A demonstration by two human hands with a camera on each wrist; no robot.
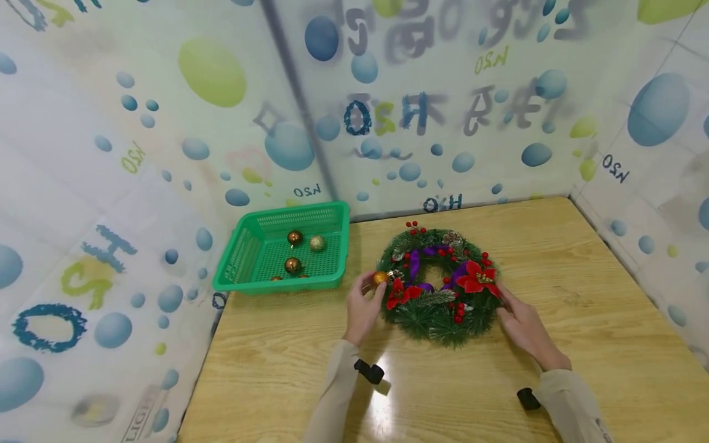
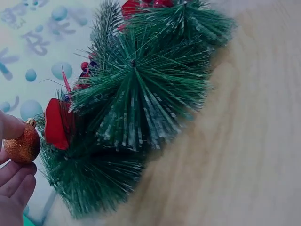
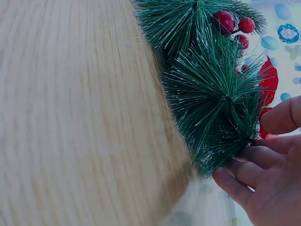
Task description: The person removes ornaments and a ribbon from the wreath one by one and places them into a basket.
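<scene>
A green Christmas wreath (image 1: 437, 329) lies on the table, dressed with red poinsettias (image 1: 479, 278), red berries, pine cones and purple ribbon. At its left edge my left hand (image 1: 362, 311) pinches a glittery orange bauble (image 1: 380, 278) between thumb and fingers. In the left wrist view the bauble (image 2: 23, 147) shows its metal cap pointing toward the wreath's red petal (image 2: 56, 125). My right hand (image 1: 523, 326) holds the wreath's right edge. The right wrist view has the thumb (image 3: 282, 117) near a red petal and the other fingers against the green needles (image 3: 221, 99).
A green plastic basket (image 1: 277, 285) stands at the back left of the wooden table (image 1: 443, 394), with brown and gold baubles (image 1: 293, 265) inside. Behind the table hangs a printed curtain (image 1: 354, 166) with bubbles and lettering. Dark wrist cameras (image 1: 370, 371) sit on both sleeves.
</scene>
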